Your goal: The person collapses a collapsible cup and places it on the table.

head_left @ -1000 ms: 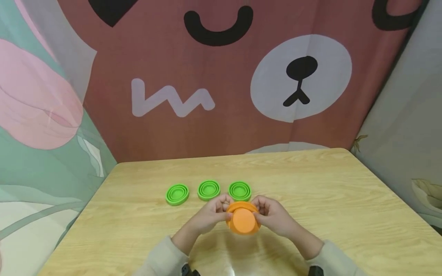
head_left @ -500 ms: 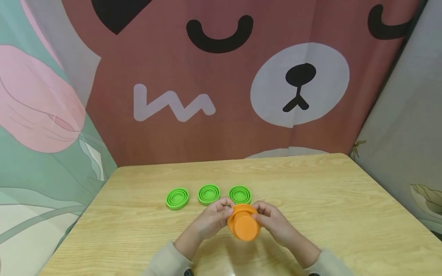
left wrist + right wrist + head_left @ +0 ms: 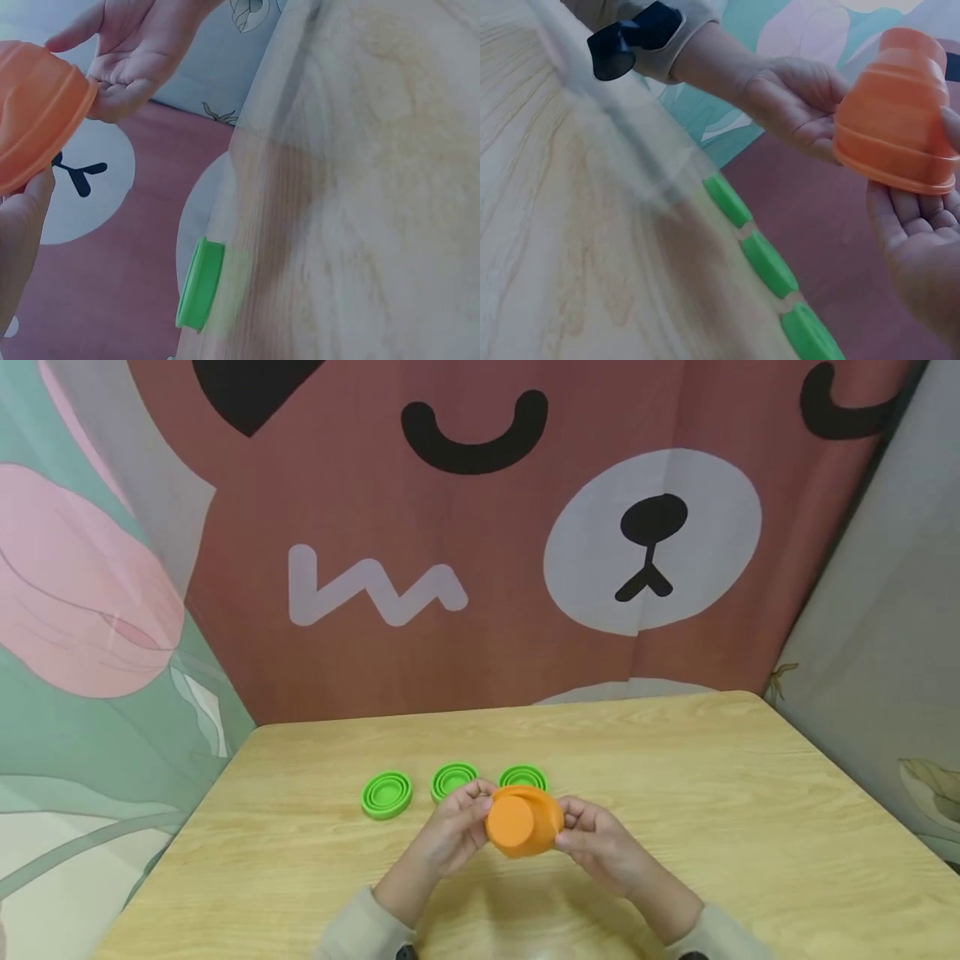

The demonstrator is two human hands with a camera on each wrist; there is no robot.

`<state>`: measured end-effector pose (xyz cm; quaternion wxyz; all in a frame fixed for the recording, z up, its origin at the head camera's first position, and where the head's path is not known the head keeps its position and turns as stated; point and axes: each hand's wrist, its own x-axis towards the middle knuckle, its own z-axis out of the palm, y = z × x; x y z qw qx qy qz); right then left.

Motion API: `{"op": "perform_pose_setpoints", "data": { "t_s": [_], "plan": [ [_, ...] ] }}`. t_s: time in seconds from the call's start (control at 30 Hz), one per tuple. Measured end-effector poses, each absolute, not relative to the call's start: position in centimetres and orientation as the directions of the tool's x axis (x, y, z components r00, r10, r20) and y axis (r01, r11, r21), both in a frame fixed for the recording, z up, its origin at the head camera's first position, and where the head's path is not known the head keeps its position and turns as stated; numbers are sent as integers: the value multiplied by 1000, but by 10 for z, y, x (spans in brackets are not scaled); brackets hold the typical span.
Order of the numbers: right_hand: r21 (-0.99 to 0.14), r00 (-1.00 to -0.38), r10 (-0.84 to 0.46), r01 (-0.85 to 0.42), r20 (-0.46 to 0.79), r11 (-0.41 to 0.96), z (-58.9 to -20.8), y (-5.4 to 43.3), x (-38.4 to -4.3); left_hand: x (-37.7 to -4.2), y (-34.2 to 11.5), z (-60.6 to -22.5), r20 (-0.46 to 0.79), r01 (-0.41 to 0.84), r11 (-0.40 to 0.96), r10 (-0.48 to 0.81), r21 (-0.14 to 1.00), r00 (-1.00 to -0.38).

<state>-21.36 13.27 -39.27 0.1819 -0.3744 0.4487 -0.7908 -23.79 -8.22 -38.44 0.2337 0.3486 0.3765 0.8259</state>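
An orange collapsible cup (image 3: 513, 823) is held above the table between both hands, its round base facing the head camera. My left hand (image 3: 452, 832) pinches its left rim with thumb and fingers. On the right side, my right hand (image 3: 602, 845) pinches the rim. The right wrist view shows the cup (image 3: 892, 120) drawn out in stepped rings, its wide rim down and its narrow base up. Behind the hands, three green collapsed cups lie in a row: a left one (image 3: 387, 795), a middle one (image 3: 453, 781) and a right one (image 3: 523, 777), partly hidden by the orange cup.
A light wood table (image 3: 712, 793) stretches out under the hands. At its far edge hangs a curtain (image 3: 360, 660) printed with a bear face. More printed cloth (image 3: 885, 610) hangs along the right side, and a flowered cloth (image 3: 82, 585) on the left.
The orange cup has tilted, its base swinging from lower right to the left, and it has risen slightly. My right thumb has moved outward to its rim. The green cups stay put.
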Motion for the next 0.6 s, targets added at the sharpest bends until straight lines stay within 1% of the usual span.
{"op": "perform_pose_setpoints", "data": {
  "t_s": [0.1,0.2,0.4,0.6],
  "plan": [
    [-864,-678,-609,-77,411,-497,-389,133,-212,-238,-84,-384,385,-122,-593,650,796,-655],
    [-879,-690,-600,-110,404,-465,-385,132,-212,-239,-88,-382,365,-96,-560,650,823,-667],
    [-908,-729,-585,-123,356,-400,-382,130,-210,-237,-94,-383,354,-55,-528,639,847,-682],
    [-899,-726,-565,-173,392,-402,-378,129,-210,-237,-93,-381,328,-28,-495,615,868,-717]
  ]
}}
